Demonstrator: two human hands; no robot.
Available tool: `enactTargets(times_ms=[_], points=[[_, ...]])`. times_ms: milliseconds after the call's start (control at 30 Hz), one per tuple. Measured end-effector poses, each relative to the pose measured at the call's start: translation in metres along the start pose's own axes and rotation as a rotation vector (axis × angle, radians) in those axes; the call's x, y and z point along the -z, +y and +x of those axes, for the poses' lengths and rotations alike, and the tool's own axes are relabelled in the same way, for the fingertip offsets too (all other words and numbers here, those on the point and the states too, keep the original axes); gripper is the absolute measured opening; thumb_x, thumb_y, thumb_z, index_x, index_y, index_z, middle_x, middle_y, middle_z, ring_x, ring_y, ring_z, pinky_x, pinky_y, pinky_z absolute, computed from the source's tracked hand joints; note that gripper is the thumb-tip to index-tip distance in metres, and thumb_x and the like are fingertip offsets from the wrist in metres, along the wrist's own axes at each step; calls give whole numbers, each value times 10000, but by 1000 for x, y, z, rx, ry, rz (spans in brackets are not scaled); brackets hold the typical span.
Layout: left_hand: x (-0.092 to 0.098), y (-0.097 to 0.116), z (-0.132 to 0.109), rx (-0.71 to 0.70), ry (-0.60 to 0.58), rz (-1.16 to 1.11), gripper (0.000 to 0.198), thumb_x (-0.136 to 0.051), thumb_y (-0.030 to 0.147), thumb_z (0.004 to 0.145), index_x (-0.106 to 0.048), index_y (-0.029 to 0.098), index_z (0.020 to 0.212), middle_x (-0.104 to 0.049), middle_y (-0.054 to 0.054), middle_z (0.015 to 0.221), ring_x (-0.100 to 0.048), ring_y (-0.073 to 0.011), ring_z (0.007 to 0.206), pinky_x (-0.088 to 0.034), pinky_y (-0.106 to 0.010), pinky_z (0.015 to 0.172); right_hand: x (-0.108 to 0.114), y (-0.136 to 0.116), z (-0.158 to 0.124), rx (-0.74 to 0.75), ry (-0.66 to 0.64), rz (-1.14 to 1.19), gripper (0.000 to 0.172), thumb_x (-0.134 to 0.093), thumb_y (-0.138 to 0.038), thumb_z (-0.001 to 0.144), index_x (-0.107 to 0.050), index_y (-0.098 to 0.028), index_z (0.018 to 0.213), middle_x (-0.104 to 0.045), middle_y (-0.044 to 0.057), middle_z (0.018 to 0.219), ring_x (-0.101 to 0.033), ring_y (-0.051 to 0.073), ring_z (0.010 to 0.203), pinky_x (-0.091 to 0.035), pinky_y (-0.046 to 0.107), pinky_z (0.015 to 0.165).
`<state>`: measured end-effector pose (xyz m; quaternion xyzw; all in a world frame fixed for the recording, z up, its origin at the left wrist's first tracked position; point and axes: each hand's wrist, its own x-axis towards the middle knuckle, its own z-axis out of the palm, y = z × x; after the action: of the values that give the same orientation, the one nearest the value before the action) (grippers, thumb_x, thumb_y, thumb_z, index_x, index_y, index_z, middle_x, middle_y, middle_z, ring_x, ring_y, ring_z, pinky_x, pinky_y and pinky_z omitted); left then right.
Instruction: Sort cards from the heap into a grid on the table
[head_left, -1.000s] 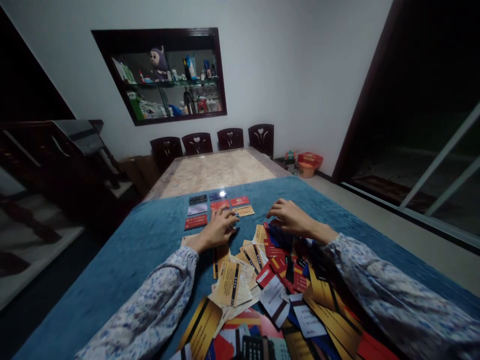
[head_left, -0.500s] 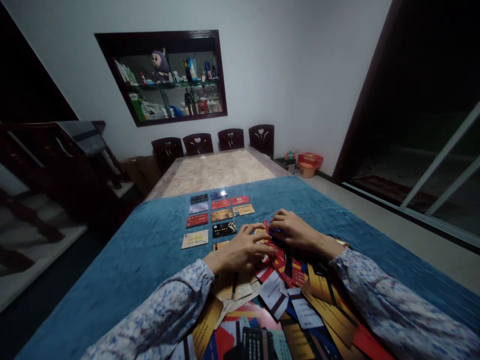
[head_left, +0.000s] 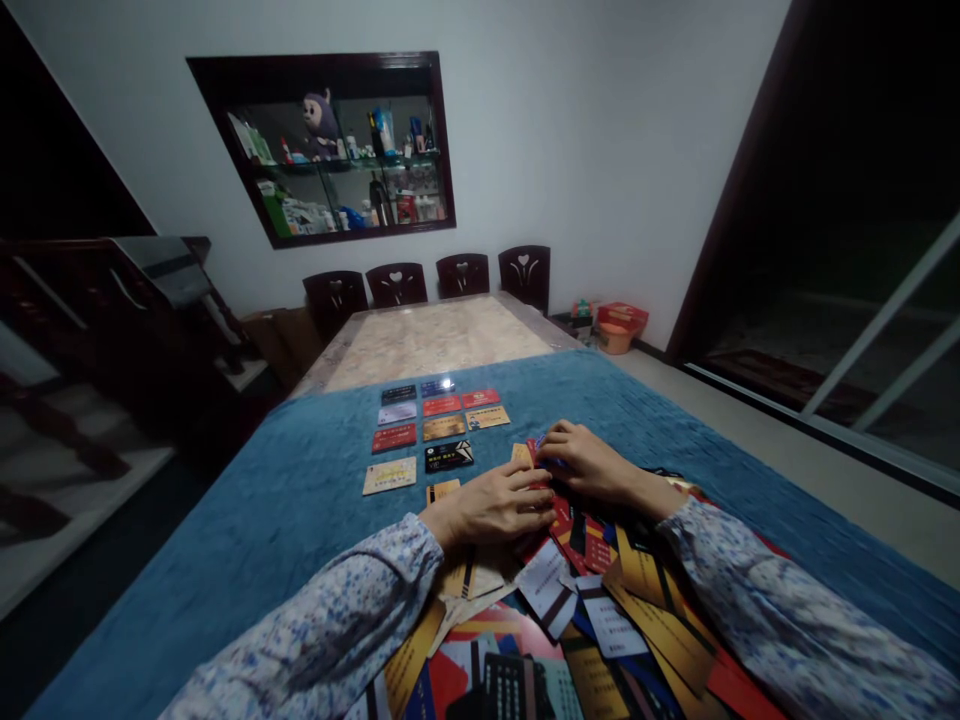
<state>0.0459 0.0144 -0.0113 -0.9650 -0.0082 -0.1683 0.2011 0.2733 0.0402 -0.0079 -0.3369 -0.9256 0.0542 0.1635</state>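
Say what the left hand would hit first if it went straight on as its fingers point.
Probably the right hand, resting on the card pile just beyond the fingertips of the left hand; depth is unclear.

glossy plastic cards (head_left: 442,429) on matt, nubbly blue cloth (head_left: 300,480).

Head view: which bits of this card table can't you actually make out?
All head view:
- Print on the laid-out cards: too small, dim.
- Cards under the left hand and right hand: covered; pinching unclear.
- Card pile: near side cut by the bottom edge.
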Motion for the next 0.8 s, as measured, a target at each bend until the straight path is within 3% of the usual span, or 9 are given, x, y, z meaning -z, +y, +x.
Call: enactTargets(times_ms=[400,600,800], points=[[3,-1,-21,65,36,24,233,-431,122,1006,-664,114,997,-725,-127,1044,-638,-235,1106,-522,-371,907,-3,-11,2,28,-4,34,179,-557,-235,940,-722,-189,992,-711,96,979,-544,235,987,-431,367,856],[4,-10,-44,180,-20,30,248,-405,118,1005,-650,111,962,-716,-139,957,-651,-220,998,-531,-373,853,-2,-17,4,38,-30,34,179,-558,-237,937,-719,-191,1000,-711,102,1004,-547,241,1007,-424,378,860],[9,-10,-58,253,-2,85,329,-332,140,1015,-651,111,940,-704,-139,912,-637,-212,922,-536,-382,832,-7,-24,9,72,-38,52,172,-554,-248,936,-718,-199,957,-715,93,987,-550,230,974,-411,384,879]])
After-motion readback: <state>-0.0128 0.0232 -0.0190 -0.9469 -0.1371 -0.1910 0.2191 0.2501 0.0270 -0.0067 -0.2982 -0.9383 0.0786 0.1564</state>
